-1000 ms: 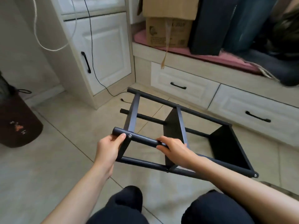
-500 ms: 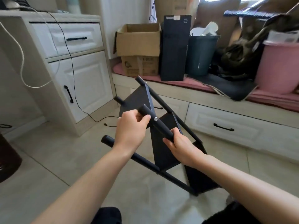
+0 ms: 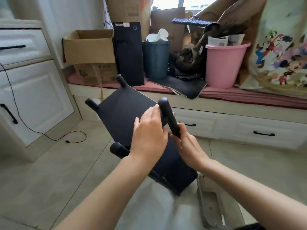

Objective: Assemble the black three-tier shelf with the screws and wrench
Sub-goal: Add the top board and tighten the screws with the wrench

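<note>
Both hands hold the black shelf [image 3: 126,117] tilted above the floor [image 3: 54,171].
The left hand [image 3: 149,136] rests with straight fingers on the top panel; the right hand [image 3: 189,146] grips 1 post [image 3: 169,118] near its end.

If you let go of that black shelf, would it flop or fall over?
Probably no flopping: the black shelf looks like rigid panels and round posts. It would likely tip, since it leans, steadied by the left hand and right hand. It seems fairly light, as bare hands tilt it.
</note>
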`<state>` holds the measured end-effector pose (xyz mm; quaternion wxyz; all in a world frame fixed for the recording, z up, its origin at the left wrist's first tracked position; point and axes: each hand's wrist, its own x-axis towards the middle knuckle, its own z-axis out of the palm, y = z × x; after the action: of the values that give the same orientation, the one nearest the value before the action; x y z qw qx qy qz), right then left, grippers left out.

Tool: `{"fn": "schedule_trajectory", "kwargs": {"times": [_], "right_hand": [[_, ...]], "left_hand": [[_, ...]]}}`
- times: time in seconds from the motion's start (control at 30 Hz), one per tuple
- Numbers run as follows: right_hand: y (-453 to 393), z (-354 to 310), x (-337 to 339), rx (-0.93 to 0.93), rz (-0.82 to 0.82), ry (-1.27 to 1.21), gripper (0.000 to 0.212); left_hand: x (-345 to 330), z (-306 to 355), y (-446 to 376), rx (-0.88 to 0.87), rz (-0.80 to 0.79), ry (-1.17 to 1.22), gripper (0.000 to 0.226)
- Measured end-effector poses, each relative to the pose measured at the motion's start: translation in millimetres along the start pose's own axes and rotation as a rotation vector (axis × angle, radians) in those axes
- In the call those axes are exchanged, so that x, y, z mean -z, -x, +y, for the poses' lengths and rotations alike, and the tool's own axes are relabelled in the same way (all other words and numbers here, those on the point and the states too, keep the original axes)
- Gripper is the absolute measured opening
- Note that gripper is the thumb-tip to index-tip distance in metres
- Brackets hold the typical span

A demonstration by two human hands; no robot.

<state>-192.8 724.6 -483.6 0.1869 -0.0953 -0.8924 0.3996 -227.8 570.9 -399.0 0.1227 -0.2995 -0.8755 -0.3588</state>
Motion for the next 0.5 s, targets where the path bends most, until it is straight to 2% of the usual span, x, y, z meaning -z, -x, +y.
{"fn": "schedule_trajectory", "kwargs": {"times": [0.2, 0.5], "right_hand": [[-7.1, 5.1, 1.7, 0.048, 0.018, 0.018, 0.016], [-30.2, -12.0, -26.1, 0.027, 0.004, -0.083, 0.015]], "left_hand": [[-7.9, -9.3, -5.1, -0.026, -0.019, -0.193, 0.086], [10.7, -30.2, -23.1, -0.039, 0.084, -0.269, 0.084]]}}
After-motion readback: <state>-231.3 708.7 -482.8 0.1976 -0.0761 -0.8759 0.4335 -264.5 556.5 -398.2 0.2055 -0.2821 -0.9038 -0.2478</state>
